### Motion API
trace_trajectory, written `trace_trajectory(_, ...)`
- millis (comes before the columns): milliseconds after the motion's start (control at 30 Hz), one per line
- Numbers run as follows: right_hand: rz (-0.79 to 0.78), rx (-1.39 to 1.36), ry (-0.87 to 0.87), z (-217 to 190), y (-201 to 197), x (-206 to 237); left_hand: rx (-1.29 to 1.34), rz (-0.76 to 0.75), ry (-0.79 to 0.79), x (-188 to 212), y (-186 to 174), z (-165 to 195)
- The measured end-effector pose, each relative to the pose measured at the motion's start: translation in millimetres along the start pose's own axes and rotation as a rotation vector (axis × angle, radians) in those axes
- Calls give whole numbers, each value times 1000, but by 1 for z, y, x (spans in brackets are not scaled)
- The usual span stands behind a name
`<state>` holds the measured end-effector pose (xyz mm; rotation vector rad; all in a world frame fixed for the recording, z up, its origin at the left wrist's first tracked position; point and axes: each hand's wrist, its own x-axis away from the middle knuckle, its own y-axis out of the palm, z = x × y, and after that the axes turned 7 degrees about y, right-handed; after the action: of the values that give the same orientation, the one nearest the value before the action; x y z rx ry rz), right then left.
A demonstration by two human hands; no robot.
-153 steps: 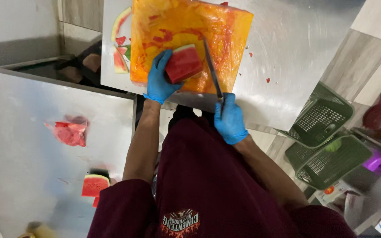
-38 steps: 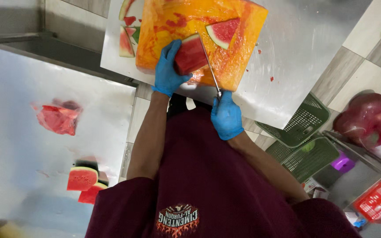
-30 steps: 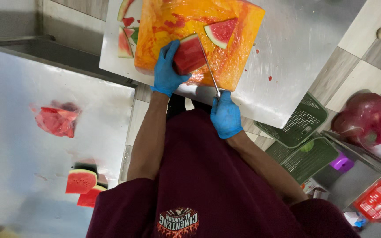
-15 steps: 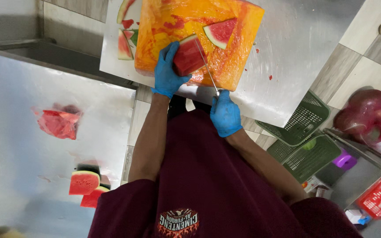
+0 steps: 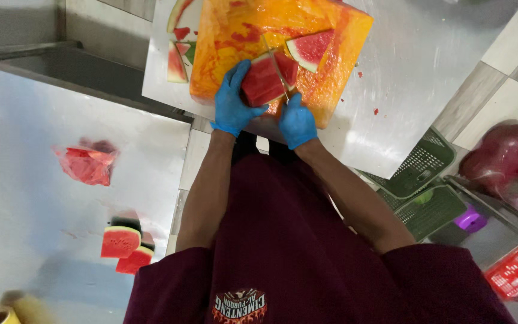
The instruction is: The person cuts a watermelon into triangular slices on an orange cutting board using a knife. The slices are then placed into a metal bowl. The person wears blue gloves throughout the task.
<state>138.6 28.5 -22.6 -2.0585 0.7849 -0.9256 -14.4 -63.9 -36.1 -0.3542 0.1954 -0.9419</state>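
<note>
A red watermelon chunk (image 5: pixel 263 80) lies on an orange cutting board (image 5: pixel 235 30). My left hand (image 5: pixel 232 101), in a blue glove, grips the chunk's near left side. In my right hand (image 5: pixel 297 120), also blue-gloved, is the handle of a knife (image 5: pixel 276 66) whose blade runs away from me down through the chunk. A cut watermelon wedge (image 5: pixel 310 48) rests on the board just beyond and to the right. Rind slices (image 5: pixel 175 60) lie left of the board.
The board sits on a steel counter (image 5: pixel 415 54). To the left, another steel table (image 5: pixel 19 222) carries a plastic-wrapped melon piece (image 5: pixel 86 164) and cut wedges (image 5: pixel 124 245). Green crates (image 5: pixel 427 192) and a red bag (image 5: pixel 505 157) are on the floor at right.
My right hand has moved forward to the board's near edge, pushing the knife through the chunk. The left hand stays on the melon.
</note>
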Motion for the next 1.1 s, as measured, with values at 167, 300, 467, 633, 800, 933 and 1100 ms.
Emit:
trace_trajectory(167,4,-100,-60,1,-24,-1,9,11,59,3,-1,9)
trace_trajectory(300,-8,-177,-27,8,-49,17,45,-7,126,9,-4,4)
trace_trajectory(467,61,-74,-69,14,-39,82,65,-3,86,17,-5,-13)
trace_trajectory(633,28,26,0,27,-18,100,71,19,123,20,-2,-18)
trace_trajectory(800,48,59,4,36,-11,95,122,10,96,17,-2,-16)
trace_trajectory(933,32,53,8,32,-13,91,118,7,94,17,-3,-16)
trace_trajectory(1100,9,38,-11,17,-22,75,94,24,109,17,-4,-14)
